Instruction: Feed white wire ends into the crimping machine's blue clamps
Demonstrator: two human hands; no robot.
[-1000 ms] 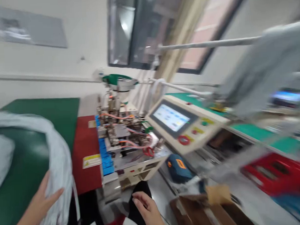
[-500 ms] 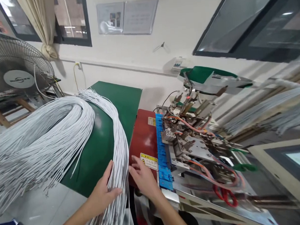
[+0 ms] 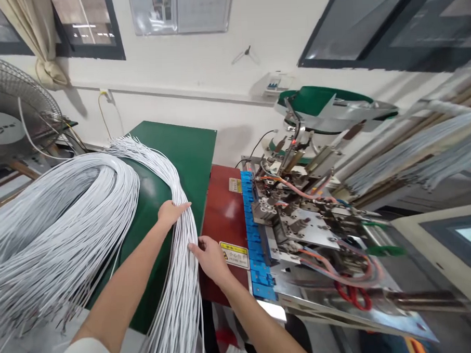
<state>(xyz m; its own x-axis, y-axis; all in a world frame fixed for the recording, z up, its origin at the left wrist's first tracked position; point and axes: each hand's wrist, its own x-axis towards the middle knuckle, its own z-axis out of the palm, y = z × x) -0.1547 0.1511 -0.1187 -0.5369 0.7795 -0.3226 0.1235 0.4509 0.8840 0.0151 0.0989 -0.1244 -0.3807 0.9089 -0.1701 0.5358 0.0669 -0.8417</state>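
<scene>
A long bundle of thin white wires (image 3: 182, 298) runs over the green tabletop (image 3: 191, 147) and hangs off its near edge. My left hand (image 3: 170, 213) is wrapped round the bundle from its left side, thumb across the top and the other fingers hidden beneath. Lower down, my right hand (image 3: 211, 256) has its thumb and curled fingers closed on the right edge of the same bundle, above a red plate (image 3: 225, 208). To the left, a thicker, looped pile of white wires (image 3: 96, 198) lies on the green table.
Right of the red plate stands a machine (image 3: 299, 215) with a blue strip (image 3: 253, 233), hoses and red-handled scissors (image 3: 353, 293). A screen (image 3: 452, 240) is at far right. A fan (image 3: 14, 113) stands at left, and more wires (image 3: 417, 153) hang at right.
My left hand has moved up along the bundle and closed round it. My right hand has shifted slightly up and left, its fingers closing on the bundle's edge. The view has tilted slightly down.
</scene>
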